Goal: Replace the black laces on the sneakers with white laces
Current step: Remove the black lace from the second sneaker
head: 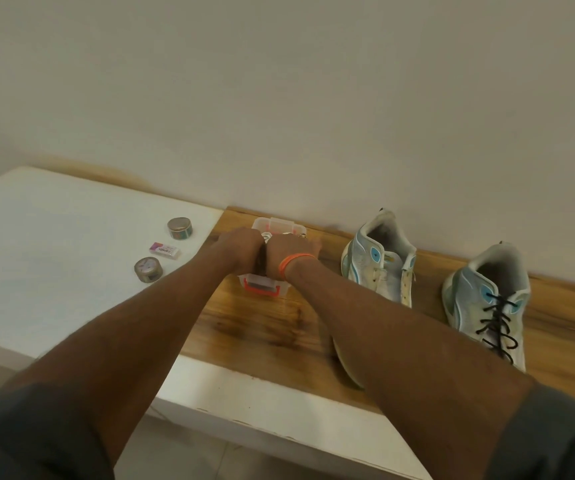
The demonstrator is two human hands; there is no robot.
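Observation:
Two white and light-blue sneakers stand on the wooden top. The nearer-left sneaker (381, 268) has no lace in its eyelets. The right sneaker (486, 303) is threaded with a black lace (497, 327). A small clear plastic box (261, 284) with orange latches sits left of the shoes, its lid (279, 224) open toward the wall. My left hand (241, 249) and my right hand (291, 252), which wears an orange wristband, meet over the box with knuckles up. A dark shape (262, 263) shows between them. The fingers and the box's contents are hidden.
The wooden top (261, 327) runs along the wall. To its left is a white surface (54, 254) with two tape rolls (180, 228) (148, 269) and a small eraser packet (164, 251). The floor lies below the front edge.

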